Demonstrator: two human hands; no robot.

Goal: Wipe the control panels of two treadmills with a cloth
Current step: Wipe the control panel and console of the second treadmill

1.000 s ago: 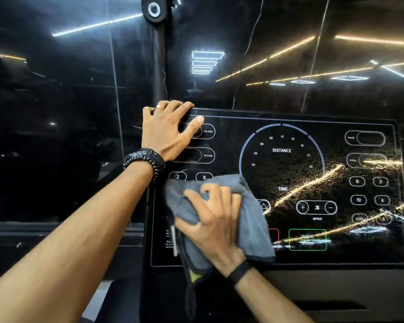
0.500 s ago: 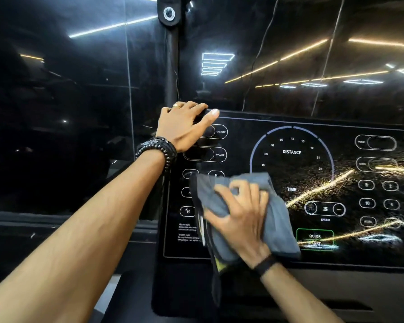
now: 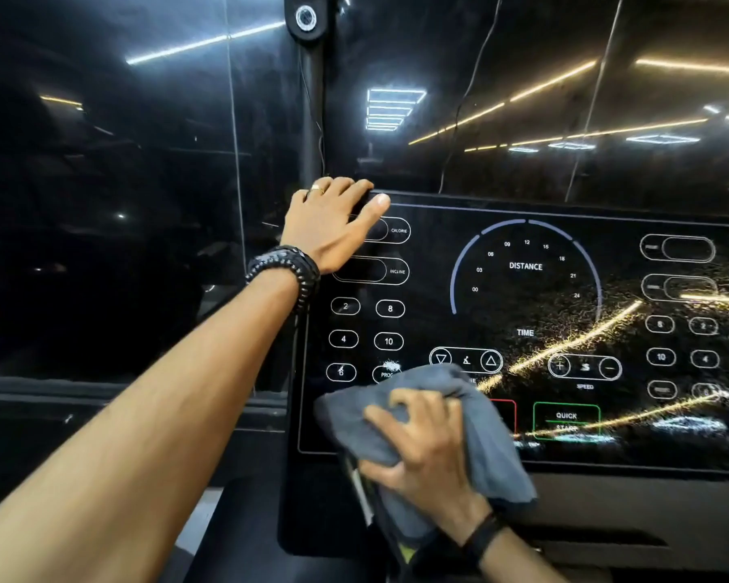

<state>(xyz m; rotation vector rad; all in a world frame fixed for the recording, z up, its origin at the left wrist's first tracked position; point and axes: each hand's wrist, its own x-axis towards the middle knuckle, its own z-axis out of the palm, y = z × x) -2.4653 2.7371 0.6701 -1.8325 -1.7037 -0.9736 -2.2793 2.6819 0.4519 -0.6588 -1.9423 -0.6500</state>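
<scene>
Right hand [image 3: 430, 452]: fingers clamping cloth [image 3: 493, 448], wiping panel [image 3: 522, 296] bottom-left. Left hand [image 3: 333, 225]: fingers together, bracing top corner. Advice: overlapping strokes, even pressure.

Right hand [image 3: 428, 452] with cloth [image 3: 487, 448] on panel [image 3: 522, 296]

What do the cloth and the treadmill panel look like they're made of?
Cloth: soft grey fabric, likely microfibre; matte, it bunches in folds. Panel: smooth black glass or glossy plastic, it mirrors the ceiling lights sharply.
</scene>
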